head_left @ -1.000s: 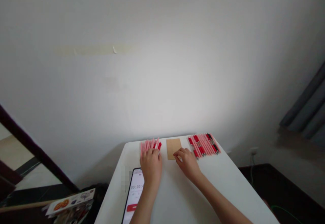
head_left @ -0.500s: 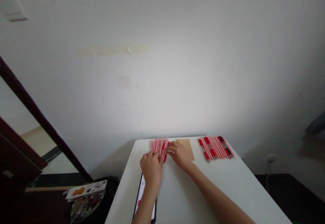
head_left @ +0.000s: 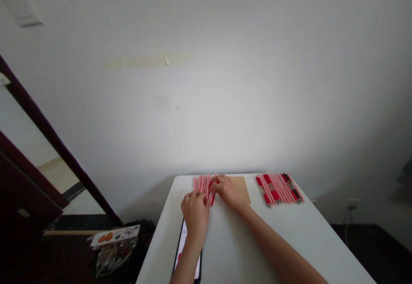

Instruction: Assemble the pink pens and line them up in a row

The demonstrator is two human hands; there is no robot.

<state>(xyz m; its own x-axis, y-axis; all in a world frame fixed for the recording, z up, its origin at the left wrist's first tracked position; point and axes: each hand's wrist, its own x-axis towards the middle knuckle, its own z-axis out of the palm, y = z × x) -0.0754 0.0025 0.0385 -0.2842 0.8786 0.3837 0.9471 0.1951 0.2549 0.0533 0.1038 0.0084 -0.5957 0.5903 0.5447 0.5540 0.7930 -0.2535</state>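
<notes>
A bunch of pink and red pens (head_left: 202, 183) lies at the far left of the white table (head_left: 244, 249). My left hand (head_left: 195, 209) is curled over the near ends of these pens, its fingers bent around them. From the right side, my right hand (head_left: 227, 190) pinches at the same bunch, touching the pens with red parts. Fingers hide some of the pens. Behind my right hand a tan, flat card or notebook (head_left: 240, 186) is partly covered. Under my left forearm lies a phone (head_left: 181, 243) with a lit screen.
A row of pink, red and black pens (head_left: 279, 188) lies side by side at the table's far right. The wall (head_left: 257, 103) rises behind the table. A filled bin (head_left: 117, 254) stands on the floor at left, and a wall socket (head_left: 354, 203) is at right.
My right hand has moved slightly left and farther over the bunch, closer to my left hand. The whole view has shifted a little; the pen row at right lies as before.
</notes>
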